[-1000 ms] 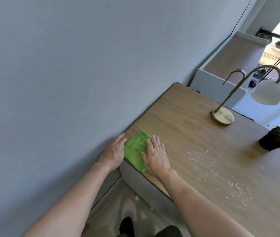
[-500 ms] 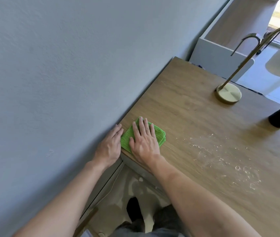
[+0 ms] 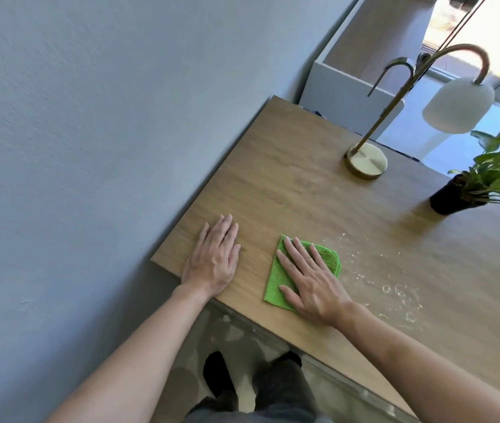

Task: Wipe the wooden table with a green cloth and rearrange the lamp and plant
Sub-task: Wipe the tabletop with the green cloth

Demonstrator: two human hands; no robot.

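Note:
The wooden table [image 3: 288, 184] runs along a grey wall. My right hand [image 3: 309, 282] lies flat, fingers spread, pressing a folded green cloth [image 3: 273, 279] onto the tabletop near the front edge. My left hand [image 3: 212, 261] rests flat and empty on the table's near left corner, apart from the cloth. A brass lamp [image 3: 366, 161] with a curved neck and white shade stands at the far right of the table. A leafy plant [image 3: 486, 181] in a black pot stands to the right of the lamp.
White crumbs and ring marks [image 3: 395, 288] are scattered on the wood just right of the cloth. A white cabinet [image 3: 343, 90] stands beyond the table's far end. The grey wall [image 3: 90, 148] borders the table's left side. My legs show below the front edge.
My right hand has slid the cloth from the table's left corner by the wall rightward toward the crumbs. My left hand moved from the corner's edge onto the tabletop.

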